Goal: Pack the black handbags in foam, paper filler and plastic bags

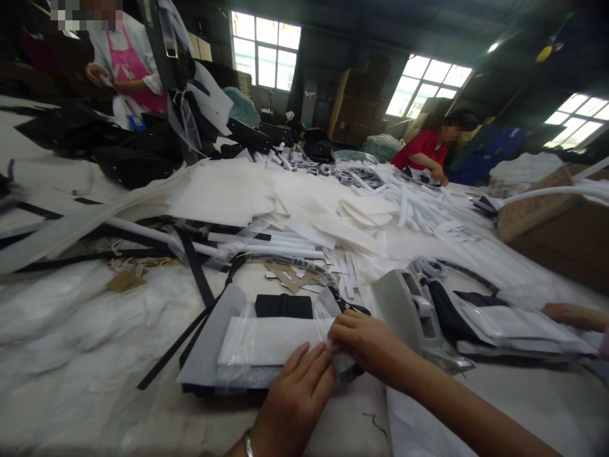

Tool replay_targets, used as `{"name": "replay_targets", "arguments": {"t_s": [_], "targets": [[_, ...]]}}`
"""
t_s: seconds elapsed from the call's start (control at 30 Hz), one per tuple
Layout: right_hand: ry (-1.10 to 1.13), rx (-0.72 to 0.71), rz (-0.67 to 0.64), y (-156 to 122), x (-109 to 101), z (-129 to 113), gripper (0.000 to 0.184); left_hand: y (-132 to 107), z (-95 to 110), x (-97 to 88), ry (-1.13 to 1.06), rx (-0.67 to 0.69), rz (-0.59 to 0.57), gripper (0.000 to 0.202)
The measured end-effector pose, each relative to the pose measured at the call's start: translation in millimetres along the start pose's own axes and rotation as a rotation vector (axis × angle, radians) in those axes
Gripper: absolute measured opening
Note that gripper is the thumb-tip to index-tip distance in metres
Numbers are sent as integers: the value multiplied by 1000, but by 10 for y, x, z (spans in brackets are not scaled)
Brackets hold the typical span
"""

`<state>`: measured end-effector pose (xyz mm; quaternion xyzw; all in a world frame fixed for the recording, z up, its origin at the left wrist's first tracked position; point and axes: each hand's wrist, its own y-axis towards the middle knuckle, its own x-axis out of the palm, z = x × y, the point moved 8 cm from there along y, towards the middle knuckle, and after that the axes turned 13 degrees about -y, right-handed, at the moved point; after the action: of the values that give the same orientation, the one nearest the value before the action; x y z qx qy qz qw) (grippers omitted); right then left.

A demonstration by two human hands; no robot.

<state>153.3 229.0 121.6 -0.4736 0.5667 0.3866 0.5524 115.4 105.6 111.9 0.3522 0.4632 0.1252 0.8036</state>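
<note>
A black handbag (190, 388) lies flat in front of me, with a grey sheet (202, 349) over it. On top rest a white sheet (266, 339) under clear plastic film (238, 379) and a small black rolled piece (284, 306). Beyond them arches the bag's handle (304, 260), wrapped in film. My left hand (297, 397) presses on the lower right of the white sheet, fingers stretched out. With its fingers pinched together, my right hand (364, 343) grips the plastic film at the bag's right side; the fingertips are partly hidden.
A grey tape dispenser (399, 308) stands right of the bag. Past it lies another black bag (451, 317), with a co-worker's hand (575, 315) beside it. White foam sheets (219, 190) pile up behind, plastic bags (57, 330) spread left, and a cardboard box (556, 235) sits right.
</note>
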Motion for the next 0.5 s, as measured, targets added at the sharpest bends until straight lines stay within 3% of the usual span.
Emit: {"name": "replay_targets", "arguments": {"t_s": [0.27,0.5], "targets": [[155,51,-31,100,85,125,3,-26,-12,-10,-61,-15,34,30],[244,154,-3,122,143,239,11,-20,-8,15,-91,-7,-38,35]]}}
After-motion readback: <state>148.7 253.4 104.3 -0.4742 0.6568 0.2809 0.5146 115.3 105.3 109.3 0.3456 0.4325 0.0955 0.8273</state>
